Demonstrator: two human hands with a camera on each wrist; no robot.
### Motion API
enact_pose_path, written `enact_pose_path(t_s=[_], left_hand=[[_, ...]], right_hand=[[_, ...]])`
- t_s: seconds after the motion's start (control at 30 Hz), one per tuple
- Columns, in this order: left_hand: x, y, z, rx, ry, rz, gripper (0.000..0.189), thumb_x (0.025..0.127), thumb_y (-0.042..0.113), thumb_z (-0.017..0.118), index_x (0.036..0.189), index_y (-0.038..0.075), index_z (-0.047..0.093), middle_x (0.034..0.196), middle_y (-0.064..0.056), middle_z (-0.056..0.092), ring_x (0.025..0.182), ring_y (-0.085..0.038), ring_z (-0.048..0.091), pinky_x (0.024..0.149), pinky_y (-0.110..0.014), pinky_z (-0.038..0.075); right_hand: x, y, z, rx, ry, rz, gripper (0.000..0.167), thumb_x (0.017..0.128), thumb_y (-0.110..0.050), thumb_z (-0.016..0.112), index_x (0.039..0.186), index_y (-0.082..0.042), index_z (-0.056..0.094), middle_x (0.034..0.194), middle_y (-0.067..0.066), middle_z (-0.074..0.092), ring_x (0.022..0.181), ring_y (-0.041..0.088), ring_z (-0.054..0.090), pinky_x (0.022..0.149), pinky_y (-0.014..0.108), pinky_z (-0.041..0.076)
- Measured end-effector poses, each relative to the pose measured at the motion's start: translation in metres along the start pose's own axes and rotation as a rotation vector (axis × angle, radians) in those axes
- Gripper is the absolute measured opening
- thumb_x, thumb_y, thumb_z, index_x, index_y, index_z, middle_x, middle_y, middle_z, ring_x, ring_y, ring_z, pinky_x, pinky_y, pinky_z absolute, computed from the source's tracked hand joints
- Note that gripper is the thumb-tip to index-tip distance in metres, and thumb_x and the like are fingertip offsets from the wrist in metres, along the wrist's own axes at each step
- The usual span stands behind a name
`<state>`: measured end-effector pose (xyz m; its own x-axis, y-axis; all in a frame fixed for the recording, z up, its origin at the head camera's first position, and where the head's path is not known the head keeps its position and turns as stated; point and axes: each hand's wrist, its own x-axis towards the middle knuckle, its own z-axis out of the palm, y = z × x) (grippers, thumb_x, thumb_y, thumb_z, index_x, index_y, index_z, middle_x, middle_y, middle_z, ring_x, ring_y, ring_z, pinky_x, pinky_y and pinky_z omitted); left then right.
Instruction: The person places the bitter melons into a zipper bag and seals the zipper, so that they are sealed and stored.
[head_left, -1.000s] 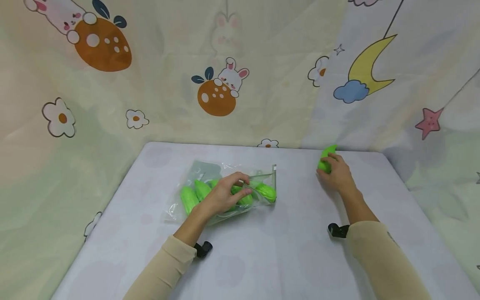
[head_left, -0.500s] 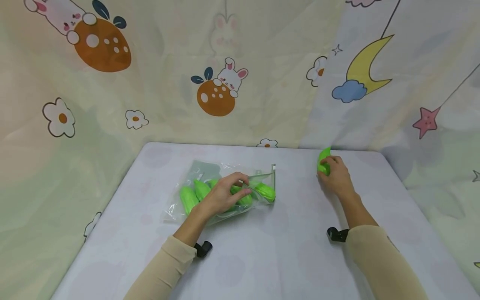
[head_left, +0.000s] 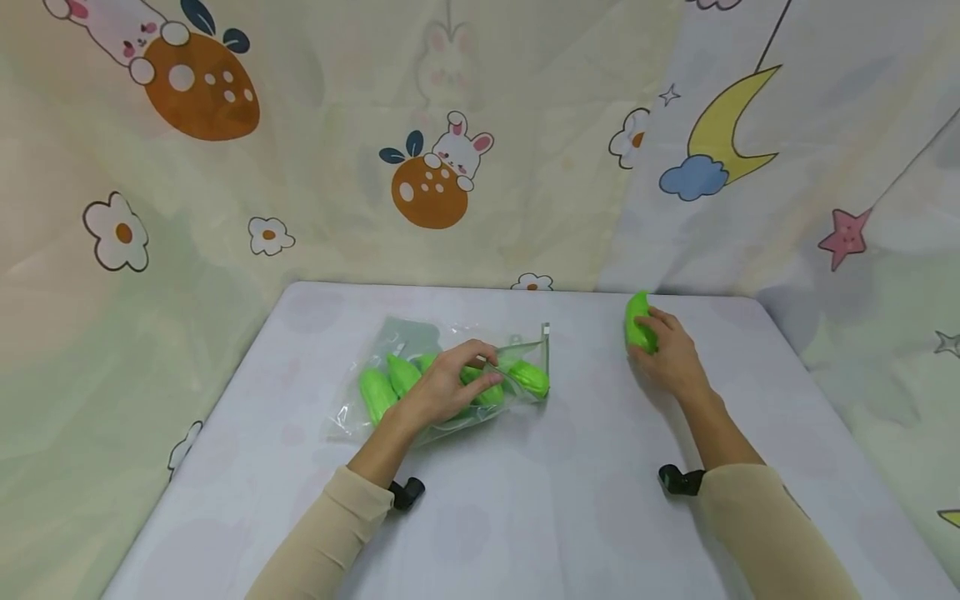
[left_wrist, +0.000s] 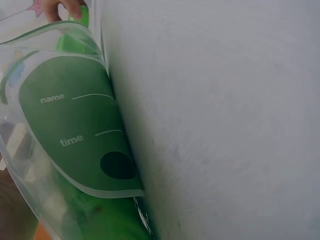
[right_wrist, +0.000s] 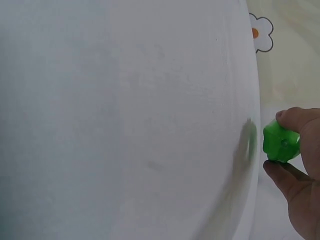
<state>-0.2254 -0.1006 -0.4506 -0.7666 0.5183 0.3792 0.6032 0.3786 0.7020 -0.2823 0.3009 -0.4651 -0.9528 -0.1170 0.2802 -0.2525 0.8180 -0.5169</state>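
Observation:
A clear zip bag (head_left: 411,335) lies on the table with several bright green, ribbed, vegetable-like pieces (head_left: 377,395) inside. My left hand (head_left: 442,385) pinches the bag's edge near its right end, where the mouth stands partly apart. One green piece (head_left: 529,378) sits inside close to that mouth. Far to the right, my right hand (head_left: 670,354) holds another green piece (head_left: 637,317) between thumb and fingers, its pointed tip upward. The right wrist view shows that piece's many-sided end (right_wrist: 280,144). The left wrist view shows the bag's green label (left_wrist: 75,120), printed "name" and "time".
The table (head_left: 585,500) has a pale spotted cloth, and its back edge meets a hanging cloth (head_left: 540,167) printed with rabbits, flowers and a moon. Each wrist wears a small black camera, the left one (head_left: 407,493) and the right one (head_left: 679,480).
My right hand has shifted slightly left with the green piece, which is now more upright and shows more of itself. My left hand and the bag have stayed in place.

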Motion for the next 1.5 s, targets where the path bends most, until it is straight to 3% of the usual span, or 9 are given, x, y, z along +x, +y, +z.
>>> enact_pose_path(t_s=[0.3, 0.5, 0.7, 0.93, 1.13, 1.5], left_hand=[[0.0, 0.002, 0.0, 0.002, 0.012, 0.026, 0.028, 0.1, 0.023, 0.07, 0.12, 0.006, 0.06, 0.127, -0.012, 0.065, 0.113, -0.029, 0.068, 0.092, -0.046, 0.06], [0.002, 0.003, 0.001, -0.009, 0.004, 0.044, 0.028, 0.1, 0.02, 0.07, 0.12, 0.005, 0.058, 0.127, -0.013, 0.064, 0.112, -0.03, 0.069, 0.095, -0.044, 0.059], [0.002, 0.004, 0.002, -0.006, 0.008, 0.055, 0.029, 0.099, 0.019, 0.071, 0.119, 0.005, 0.058, 0.126, -0.013, 0.063, 0.112, -0.03, 0.069, 0.097, -0.041, 0.059], [0.001, 0.004, 0.002, -0.004, 0.014, 0.059, 0.029, 0.098, 0.02, 0.072, 0.119, 0.005, 0.057, 0.127, -0.014, 0.063, 0.113, -0.03, 0.069, 0.097, -0.042, 0.059], [0.001, 0.005, 0.001, -0.014, 0.035, 0.09, 0.028, 0.097, 0.017, 0.073, 0.116, 0.003, 0.058, 0.123, -0.015, 0.063, 0.114, -0.028, 0.067, 0.098, -0.038, 0.058], [0.0, 0.006, 0.002, -0.027, 0.037, 0.109, 0.027, 0.097, 0.015, 0.073, 0.115, 0.003, 0.057, 0.119, -0.014, 0.063, 0.116, -0.027, 0.065, 0.1, -0.037, 0.057]], right_hand=[[-0.011, -0.014, -0.003, 0.095, 0.041, -0.06, 0.051, 0.092, -0.007, 0.07, 0.139, 0.006, 0.055, 0.152, 0.03, 0.042, 0.123, 0.052, 0.055, 0.094, 0.06, 0.057], [-0.02, -0.019, -0.003, 0.147, 0.043, -0.052, 0.047, 0.095, -0.012, 0.07, 0.138, 0.002, 0.058, 0.15, 0.025, 0.046, 0.112, 0.05, 0.064, 0.086, 0.052, 0.061], [-0.026, -0.026, 0.0, 0.199, 0.026, -0.11, 0.044, 0.094, -0.011, 0.071, 0.136, 0.0, 0.061, 0.148, 0.021, 0.05, 0.111, 0.045, 0.066, 0.083, 0.039, 0.063], [-0.03, -0.033, 0.002, 0.249, -0.077, -0.194, 0.044, 0.095, -0.009, 0.072, 0.138, -0.004, 0.06, 0.151, 0.018, 0.049, 0.114, 0.046, 0.065, 0.085, 0.049, 0.062], [-0.036, -0.041, 0.006, 0.273, -0.139, -0.259, 0.045, 0.095, -0.01, 0.073, 0.138, -0.009, 0.061, 0.151, 0.013, 0.05, 0.118, 0.038, 0.063, 0.086, 0.047, 0.063], [-0.045, -0.054, 0.011, 0.331, -0.169, -0.289, 0.045, 0.092, -0.003, 0.072, 0.135, -0.011, 0.063, 0.147, 0.012, 0.05, 0.127, 0.036, 0.056, 0.086, 0.053, 0.062]])
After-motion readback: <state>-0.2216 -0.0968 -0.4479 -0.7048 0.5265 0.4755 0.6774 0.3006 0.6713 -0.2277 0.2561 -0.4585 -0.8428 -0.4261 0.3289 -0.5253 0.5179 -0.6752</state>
